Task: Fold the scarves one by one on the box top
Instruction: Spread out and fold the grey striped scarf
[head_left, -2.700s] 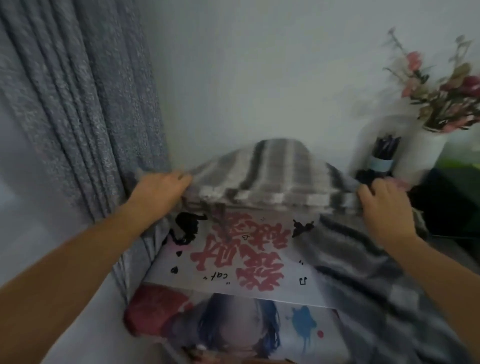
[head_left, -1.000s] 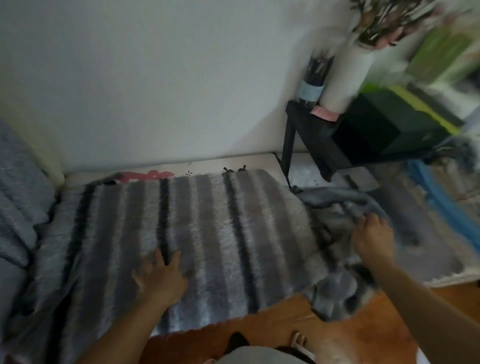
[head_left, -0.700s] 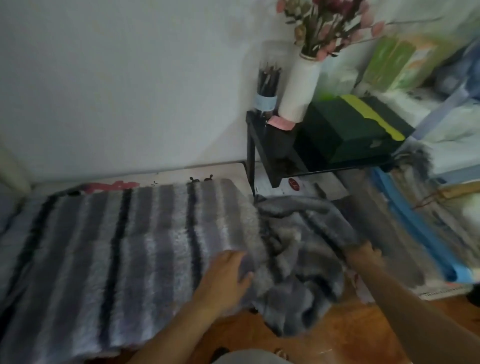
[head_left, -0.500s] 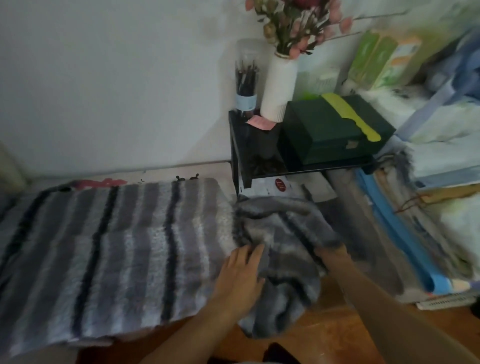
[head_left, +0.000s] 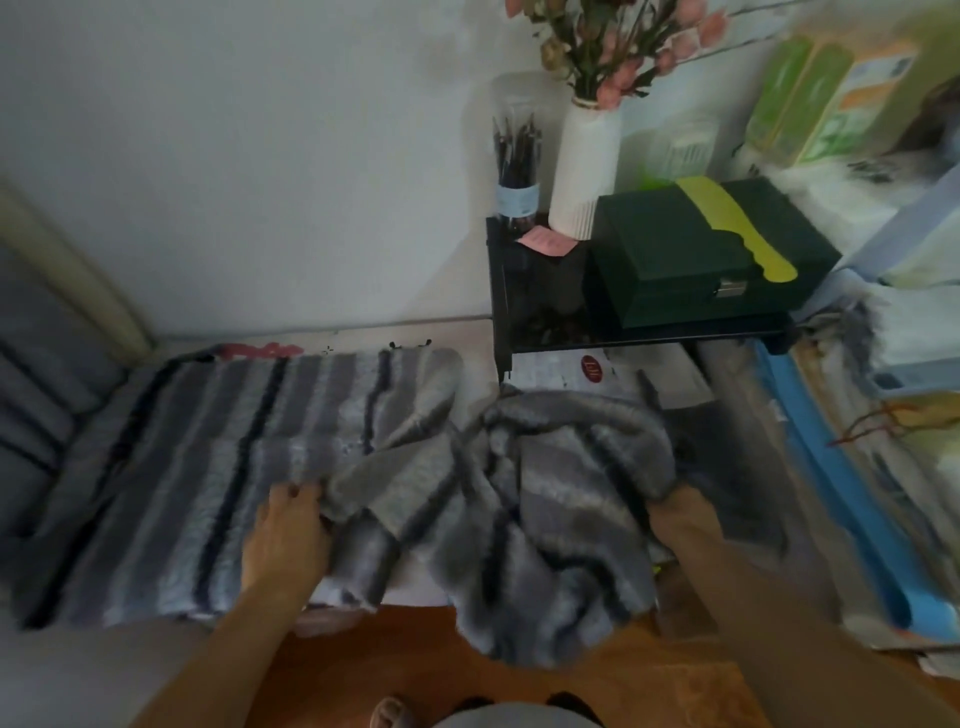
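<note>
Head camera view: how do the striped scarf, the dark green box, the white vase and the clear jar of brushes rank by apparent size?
1. striped scarf
2. dark green box
3. white vase
4. jar of brushes, close to the vase, so that order is unsure.

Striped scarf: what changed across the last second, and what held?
The left hand left the flat stripes, slid right and now grips the striped scarf at its bunched right part. The right hand, mostly buried in the folds, has gathered the loose end closer. The scarf's left part stays spread on the box top; the vase is untouched.
</note>
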